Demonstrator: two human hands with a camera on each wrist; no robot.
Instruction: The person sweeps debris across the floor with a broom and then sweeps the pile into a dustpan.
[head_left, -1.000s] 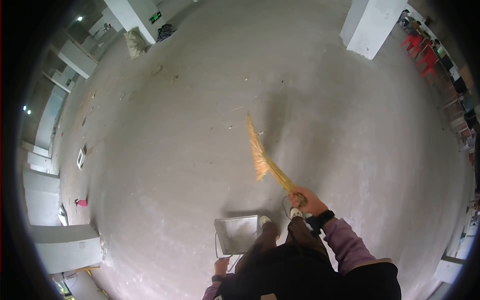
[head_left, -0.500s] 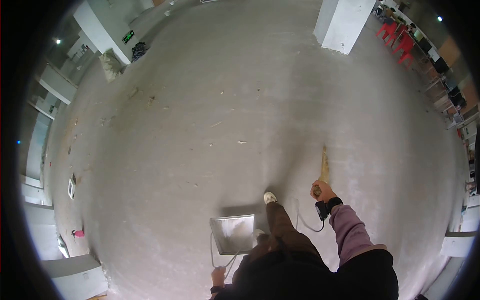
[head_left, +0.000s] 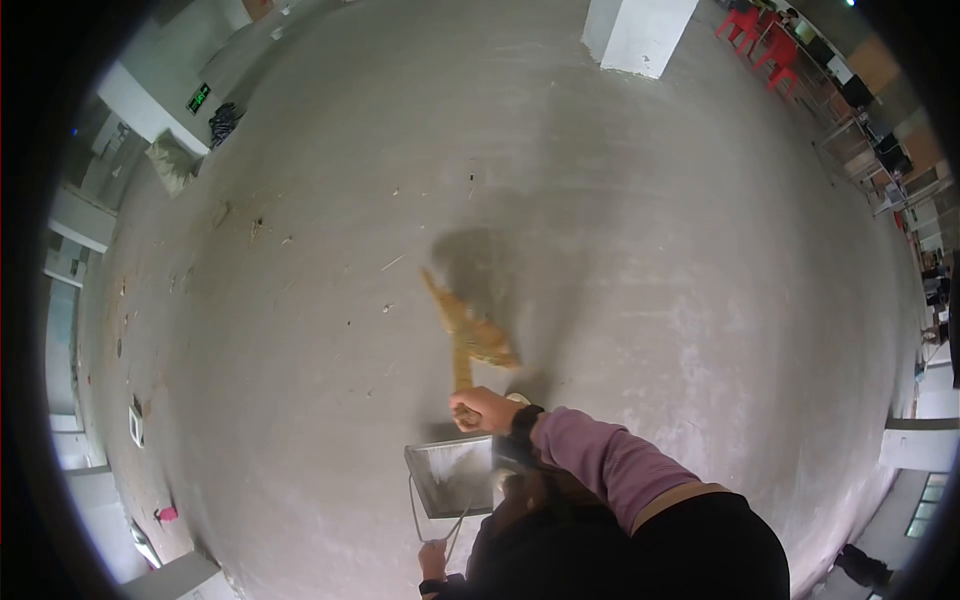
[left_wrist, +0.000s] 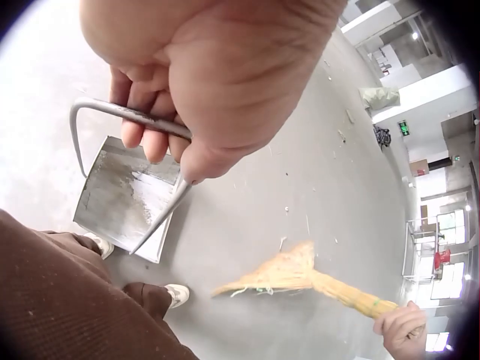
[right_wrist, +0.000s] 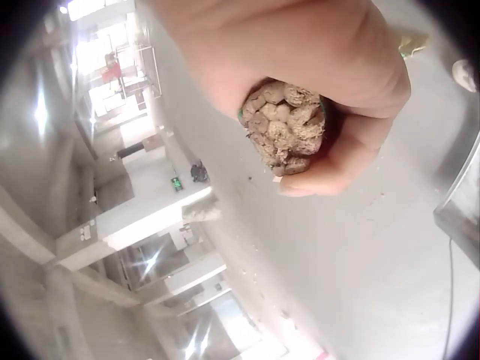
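My right hand (head_left: 485,408) grips the bundled-stalk handle of a straw broom (head_left: 462,335), its fan-shaped head reaching forward over the concrete floor. In the right wrist view the blunt stalk end (right_wrist: 285,127) pokes out of the curled fingers. Low at my left side, my left hand (head_left: 432,560) holds the bent metal handle (left_wrist: 135,115) of a dustpan (head_left: 440,510). The fingers hook round that bar in the left wrist view. The metal pan hangs beside my legs, open side forward, with greyish dust on its inner surface (left_wrist: 124,187).
Bits of litter (head_left: 393,262) are scattered over the floor ahead and to the left. A white pillar (head_left: 640,35) stands ahead, and a pale sack (head_left: 172,163) leans at another pillar on the left. Red chairs (head_left: 778,48) and desks line the far right.
The broom swung out to my right, then came back leftward to a place ahead of the dustpan. The floor and pillars have shifted in view as I stepped. The left hand keeps hold of the dustpan.
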